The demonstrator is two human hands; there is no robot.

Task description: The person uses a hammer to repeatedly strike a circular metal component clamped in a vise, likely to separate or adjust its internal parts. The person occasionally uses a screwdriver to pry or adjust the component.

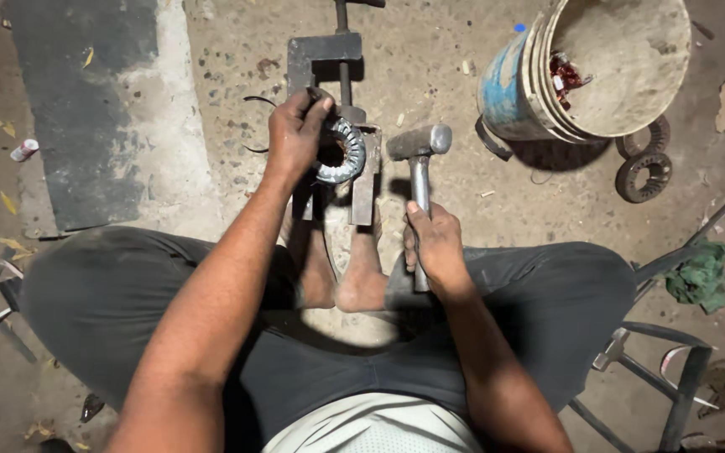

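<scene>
The left hand [295, 134] is clamped around a ring-shaped metal stator [341, 151], fingers curled over its rim at about ten o'clock, holding it upright in the floor vise [329, 59], so that its face is turned toward the person. The right hand [434, 247] is wrapped tight on the handle of a hammer [419, 144], whose head hovers just beside the ring at three o'clock, apart from it as far as I can make out in this dim light. Both bare feet [346, 281] press on the vise's base, likely to keep it from sliding. At two o'clock a tipped bucket [623, 75] leaves open floor between it and the hammer; two more rings [641, 172] lie beyond it.
</scene>
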